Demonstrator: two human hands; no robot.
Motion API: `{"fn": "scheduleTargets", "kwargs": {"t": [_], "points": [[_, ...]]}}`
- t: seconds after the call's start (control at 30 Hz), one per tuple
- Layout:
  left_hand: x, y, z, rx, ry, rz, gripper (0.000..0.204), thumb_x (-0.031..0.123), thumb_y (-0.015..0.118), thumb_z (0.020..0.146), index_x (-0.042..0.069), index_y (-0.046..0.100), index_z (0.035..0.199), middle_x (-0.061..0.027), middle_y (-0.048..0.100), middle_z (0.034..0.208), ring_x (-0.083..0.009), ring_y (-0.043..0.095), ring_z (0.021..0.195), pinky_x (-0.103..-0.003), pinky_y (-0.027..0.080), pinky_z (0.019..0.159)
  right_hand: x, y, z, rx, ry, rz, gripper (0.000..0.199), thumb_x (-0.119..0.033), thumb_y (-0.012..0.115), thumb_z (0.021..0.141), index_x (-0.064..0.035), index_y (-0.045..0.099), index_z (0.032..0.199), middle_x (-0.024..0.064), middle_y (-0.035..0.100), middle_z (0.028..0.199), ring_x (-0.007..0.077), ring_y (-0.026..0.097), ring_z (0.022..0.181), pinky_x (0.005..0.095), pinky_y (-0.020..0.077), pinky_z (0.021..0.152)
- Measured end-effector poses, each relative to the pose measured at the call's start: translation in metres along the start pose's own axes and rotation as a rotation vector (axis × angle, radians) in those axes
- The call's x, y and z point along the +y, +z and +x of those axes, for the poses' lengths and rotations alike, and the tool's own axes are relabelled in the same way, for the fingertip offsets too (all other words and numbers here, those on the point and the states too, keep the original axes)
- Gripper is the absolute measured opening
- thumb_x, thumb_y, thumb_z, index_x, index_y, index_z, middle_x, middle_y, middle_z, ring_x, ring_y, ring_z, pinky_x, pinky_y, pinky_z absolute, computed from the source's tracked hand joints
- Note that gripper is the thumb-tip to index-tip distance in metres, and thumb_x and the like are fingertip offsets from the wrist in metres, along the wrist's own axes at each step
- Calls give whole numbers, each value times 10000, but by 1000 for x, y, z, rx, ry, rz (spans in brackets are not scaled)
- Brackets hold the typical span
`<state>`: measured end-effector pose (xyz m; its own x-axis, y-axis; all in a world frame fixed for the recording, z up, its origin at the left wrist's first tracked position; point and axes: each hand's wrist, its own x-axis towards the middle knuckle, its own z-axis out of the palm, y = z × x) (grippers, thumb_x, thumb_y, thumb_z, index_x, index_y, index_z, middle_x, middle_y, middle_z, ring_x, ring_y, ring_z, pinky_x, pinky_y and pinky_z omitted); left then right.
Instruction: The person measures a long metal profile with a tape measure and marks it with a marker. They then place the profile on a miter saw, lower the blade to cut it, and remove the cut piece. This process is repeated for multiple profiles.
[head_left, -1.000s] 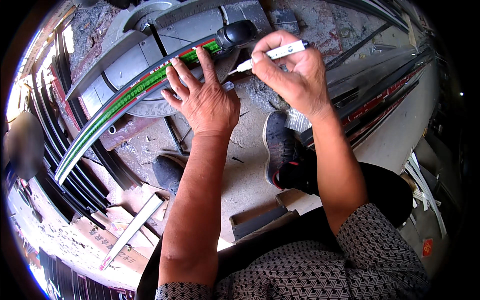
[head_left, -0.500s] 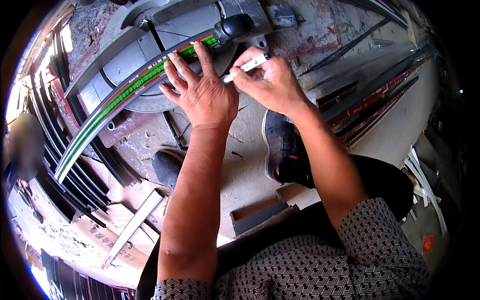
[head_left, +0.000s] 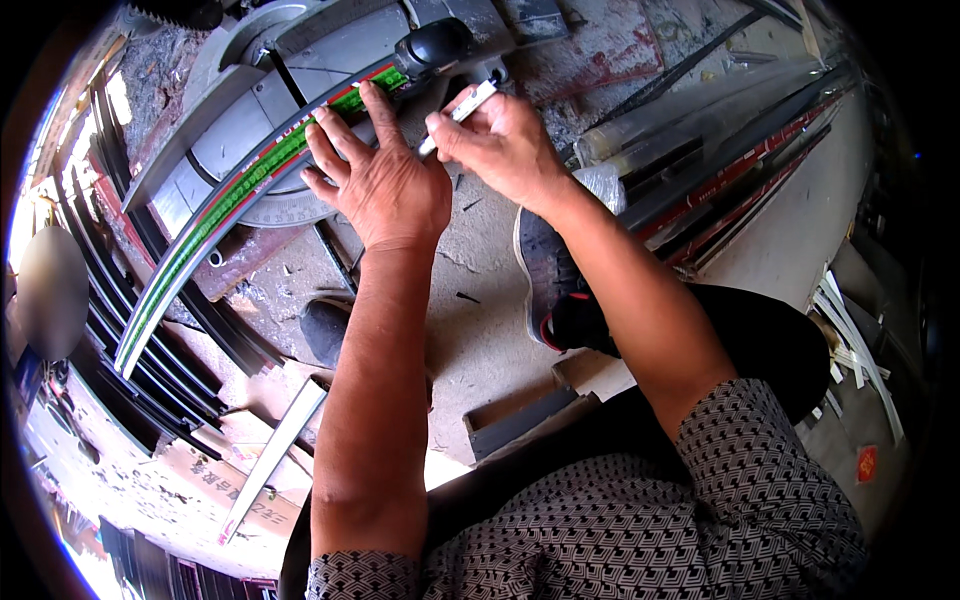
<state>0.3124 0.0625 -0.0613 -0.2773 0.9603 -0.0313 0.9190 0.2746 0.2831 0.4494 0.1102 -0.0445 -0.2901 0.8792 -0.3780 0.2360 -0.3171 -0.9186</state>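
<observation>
A long, narrow profile strip (head_left: 240,190) with green and red printed film lies across the grey metal base (head_left: 236,130) of a mitre saw. My left hand (head_left: 392,198) rests on the strip's right part, fingers spread and their tips on the film near a black knob (head_left: 437,46). In my right hand (head_left: 515,155) is a white marker pen (head_left: 462,114), pinched between thumb and fingers. The pen slants down to the left, its lower end beside my left hand. That hand hides whatever the lower end touches.
A toothed saw blade (head_left: 172,14) shows at the top left. Several dark profiles (head_left: 130,330) lie at the left, near a blurred round patch. Plastic-wrapped profiles (head_left: 690,170) lie at the right. My shoes (head_left: 545,270) stand on the floor, by an open box (head_left: 520,420).
The whole view has shifted, bringing the saw blade in at the top left. The marker pen now slants more steeply. My left hand keeps its place on the strip.
</observation>
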Motion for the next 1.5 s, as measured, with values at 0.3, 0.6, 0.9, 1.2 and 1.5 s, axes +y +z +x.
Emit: {"fn": "scheduleTargets", "kwargs": {"t": [0.3,0.6,0.9,1.2,1.5], "points": [[0,-7,3,-43,0,21,943,337,658,838,190,233,1667,-349,182,1642,-533,135,1542,-689,122,1214,58,-19,-24,231,433,160,251,-265,745,982,-51,671,872,37,663,731,94,555,584,262,452,547],[0,-6,3,-30,17,39,928,317,644,830,185,242,1656,-354,188,1633,-536,157,1528,-684,128,1212,118,38,-58,2,623,276,254,-228,758,974,4,673,918,87,693,727,93,585,532,255,500,468],[-2,-8,2,-43,14,20,994,321,697,834,170,193,1677,-372,190,1646,-540,158,1542,-726,144,1186,109,31,-35,198,242,-626,193,-235,698,929,-59,718,1005,179,764,930,388,741,871,461,597,792],[2,-12,2,-37,13,-25,1129,406,794,787,178,152,1688,-348,193,1653,-532,161,1545,-741,164,1178,110,29,-19,40,170,-918,261,-258,692,943,-1,708,986,268,742,934,448,736,886,529,594,803],[6,-19,1,-91,-31,-36,953,320,667,861,158,213,1682,-342,197,1653,-533,176,1544,-736,135,1195,91,-20,-24,-93,327,-980,247,-248,679,847,-12,745,872,257,738,921,441,728,894,511,570,805]]}}
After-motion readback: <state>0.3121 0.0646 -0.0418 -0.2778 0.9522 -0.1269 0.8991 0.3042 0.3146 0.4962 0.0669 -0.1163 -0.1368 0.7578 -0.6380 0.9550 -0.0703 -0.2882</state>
